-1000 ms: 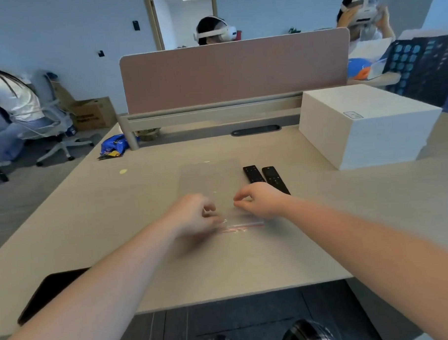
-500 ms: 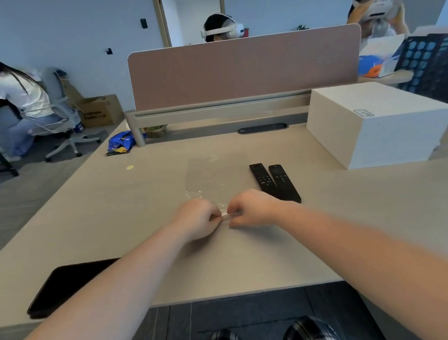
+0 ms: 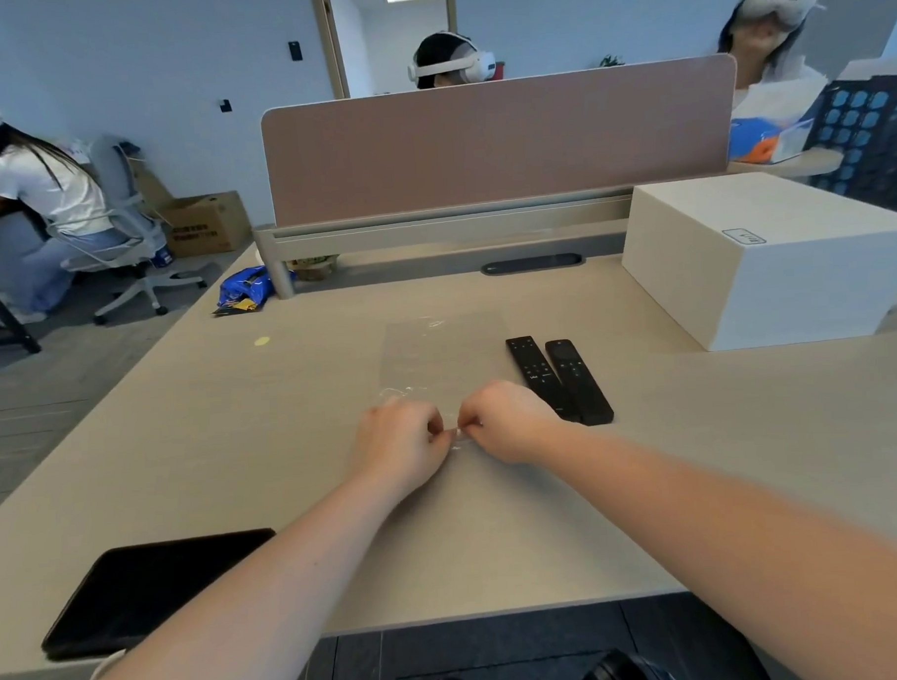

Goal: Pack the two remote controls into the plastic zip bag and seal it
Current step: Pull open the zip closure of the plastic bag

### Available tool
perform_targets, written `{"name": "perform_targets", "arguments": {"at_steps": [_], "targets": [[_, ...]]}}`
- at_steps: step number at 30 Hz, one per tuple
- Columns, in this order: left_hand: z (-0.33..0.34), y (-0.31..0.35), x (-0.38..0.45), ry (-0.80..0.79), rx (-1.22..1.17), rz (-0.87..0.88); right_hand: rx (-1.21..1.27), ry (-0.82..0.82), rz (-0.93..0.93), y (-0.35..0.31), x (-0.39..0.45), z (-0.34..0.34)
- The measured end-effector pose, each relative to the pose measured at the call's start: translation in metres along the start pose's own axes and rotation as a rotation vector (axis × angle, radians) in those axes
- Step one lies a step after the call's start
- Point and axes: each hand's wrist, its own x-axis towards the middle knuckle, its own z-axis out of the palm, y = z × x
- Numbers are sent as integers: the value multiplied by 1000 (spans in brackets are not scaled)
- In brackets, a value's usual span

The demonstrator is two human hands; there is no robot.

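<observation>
A clear plastic zip bag [image 3: 439,353] lies flat on the desk, its far end pointing away from me. My left hand [image 3: 399,442] and my right hand [image 3: 506,422] sit side by side at its near end, both pinching the zip edge between thumb and fingers. Two black remote controls lie side by side just right of the bag: the left remote [image 3: 532,369] and the right remote [image 3: 576,380]. My right hand covers the near tip of the left remote. Both remotes are outside the bag.
A big white box [image 3: 761,259] stands at the right rear. A black tablet [image 3: 148,584] lies near the front left edge. A pink divider panel [image 3: 494,142] closes the back of the desk, with a blue snack wrapper [image 3: 244,292] at its left foot. People sit beyond.
My hands have come closer together at the bag's near edge, from apart along the zip strip to almost touching. The bag's near end has bunched up slightly. The remotes have not moved.
</observation>
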Motion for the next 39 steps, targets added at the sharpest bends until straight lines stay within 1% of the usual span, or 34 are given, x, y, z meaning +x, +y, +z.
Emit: {"name": "perform_targets", "arguments": {"at_steps": [7, 11, 13, 16, 19, 24, 28, 31, 32, 34, 36, 39], "targets": [[0, 3, -5, 18, 4, -156, 29, 86, 46, 4, 2, 7], [1, 2, -5, 36, -61, -289, 80, 209, 98, 9, 3, 0], [1, -3, -2, 26, -151, -340, 150, 270, 153, 16, 3, -7], [3, -10, 2, -2, -316, -400, 186, 308, 202, 25, 3, -15], [3, -11, 1, -28, -390, -421, 198, 356, 208, 28, 0, -20], [-1, -9, -3, -6, -415, -418, 250, 507, 227, 26, -7, -24], [-5, -10, -4, -13, -397, -418, 344, 603, 282, 27, -6, -27], [-11, -6, -7, -19, -284, -371, 321, 585, 249, 26, -5, -27], [-13, -3, -8, 8, -209, -334, 290, 568, 212, 25, -6, -26], [-19, 5, -7, 118, -98, -253, 224, 540, 137, 20, -5, -24], [-23, 11, -3, 217, -75, -172, 214, 523, 93, 17, -3, -22], [-22, 11, 2, 198, -68, -101, 283, 542, 122, 16, -3, -21]]}}
